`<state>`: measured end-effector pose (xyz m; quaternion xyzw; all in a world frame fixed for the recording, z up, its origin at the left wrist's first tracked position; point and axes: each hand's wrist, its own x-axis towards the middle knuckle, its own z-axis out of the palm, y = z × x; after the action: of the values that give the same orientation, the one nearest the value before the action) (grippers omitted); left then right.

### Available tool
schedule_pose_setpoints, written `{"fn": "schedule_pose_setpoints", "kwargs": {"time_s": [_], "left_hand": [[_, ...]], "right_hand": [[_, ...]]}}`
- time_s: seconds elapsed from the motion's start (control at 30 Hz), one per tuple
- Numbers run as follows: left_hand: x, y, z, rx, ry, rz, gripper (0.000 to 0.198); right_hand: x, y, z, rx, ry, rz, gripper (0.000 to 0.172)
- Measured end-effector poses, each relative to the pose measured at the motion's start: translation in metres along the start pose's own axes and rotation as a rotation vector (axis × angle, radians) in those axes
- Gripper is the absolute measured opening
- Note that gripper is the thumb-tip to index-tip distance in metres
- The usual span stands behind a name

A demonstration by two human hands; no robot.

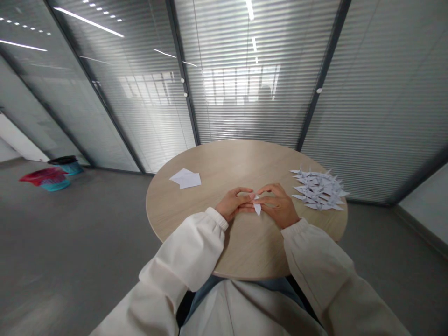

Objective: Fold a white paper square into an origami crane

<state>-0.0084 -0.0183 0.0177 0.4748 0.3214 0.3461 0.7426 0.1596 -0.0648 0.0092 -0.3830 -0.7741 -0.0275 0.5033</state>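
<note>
A small piece of folded white paper [257,208] is pinched between my two hands, just above the round table's middle. My left hand [235,203] grips it from the left, fingertips meeting those of the other hand. From the right, my right hand [279,203] holds the same paper between thumb and fingers. A narrow pointed end of the paper sticks out below the fingers; the upper part is mostly covered by them. To the right lies a dense cluster of folded paper cranes [320,189]. A few flat white paper sheets [185,178] rest at the left.
The round wooden table [245,158] stands close against a glass partition with blinds [248,112]. On the grey floor at the far left are a bin with a red liner [45,177] and a bin with a black liner [68,164].
</note>
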Motion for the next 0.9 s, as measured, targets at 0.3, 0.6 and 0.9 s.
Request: {"fn": "schedule_pose_setpoints", "kwargs": {"time_s": [0.3,0.6,0.9], "left_hand": [[0.0025,-0.0007,-0.0024,-0.004,-0.035,-0.032,0.021],[0.0050,-0.0038,-0.0066,0.008,0.000,-0.015,0.029],[0.0055,-0.0040,-0.0045,0.053,0.003,0.051,0.032]], "right_hand": [[0.0008,-0.0036,-0.0009,0.041,-0.042,0.008,0.010],[0.0005,-0.0023,-0.0027,0.091,-0.053,0.033,0.009],[0.0009,0.0010,-0.0021,0.108,-0.064,0.109,0.007]]}}
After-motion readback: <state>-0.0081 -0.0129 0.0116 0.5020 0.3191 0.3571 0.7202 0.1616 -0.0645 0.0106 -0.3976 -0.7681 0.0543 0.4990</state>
